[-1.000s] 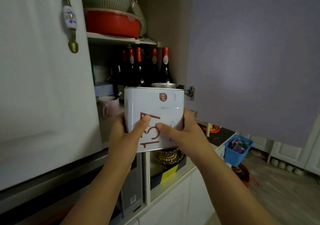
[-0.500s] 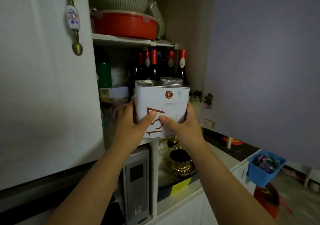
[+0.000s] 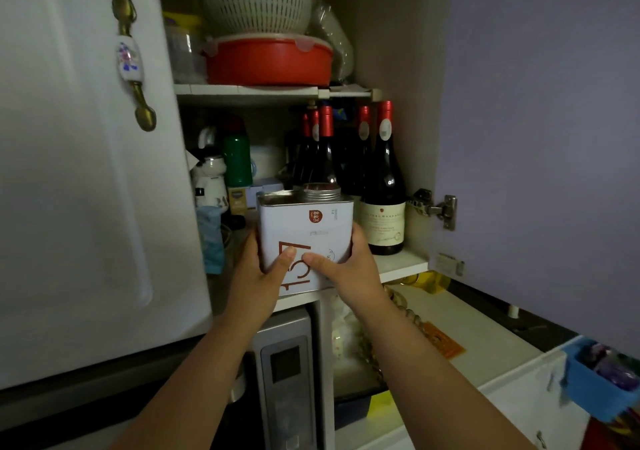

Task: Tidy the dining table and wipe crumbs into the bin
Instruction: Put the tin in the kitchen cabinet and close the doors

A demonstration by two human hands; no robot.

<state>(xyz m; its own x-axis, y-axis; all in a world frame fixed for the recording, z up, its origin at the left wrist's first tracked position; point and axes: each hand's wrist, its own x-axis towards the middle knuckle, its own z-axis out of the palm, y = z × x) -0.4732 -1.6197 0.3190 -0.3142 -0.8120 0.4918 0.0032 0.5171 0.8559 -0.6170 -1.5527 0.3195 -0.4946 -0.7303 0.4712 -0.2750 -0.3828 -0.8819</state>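
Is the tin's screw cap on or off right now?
On. The white tin, held upright by the left hand and right hand, shows its silver screw cap seated on top.

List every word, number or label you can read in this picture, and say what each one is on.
"157", large red figures, partly covered by thumbs: white tin held by both hands.
Red round seal on the tin: too small to read.
Cream label on the front wine bottle: blurred, unreadable.
Sticker on the cabinet door: unreadable.
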